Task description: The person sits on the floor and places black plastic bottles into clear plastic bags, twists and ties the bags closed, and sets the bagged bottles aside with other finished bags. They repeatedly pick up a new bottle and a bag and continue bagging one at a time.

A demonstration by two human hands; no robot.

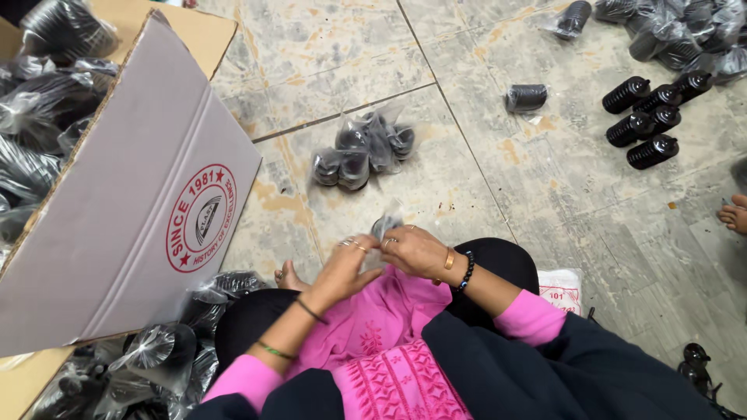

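I sit on the tiled floor (498, 194) with my legs crossed, and both hands meet in front of my lap. My left hand (346, 264) and my right hand (416, 250) are both closed with the fingertips around one small clear plastic bag (385, 227); something dark is inside it, probably one of the black ribbed rubber parts, but my fingers hide most of it. The bag stands up a little above my knuckles, between the two hands.

I judge that I am at the step of closing or folding the mouth of this bag around the part. The next move, I think, needs a firm pinch with both hands so the thin plastic does not slip.

Just ahead of me on the floor lies a small pile of bagged parts (362, 148). To my left the big cardboard box (148, 194) leans open, full of such bags. Far right, several unbagged black parts (646, 117) lie together.
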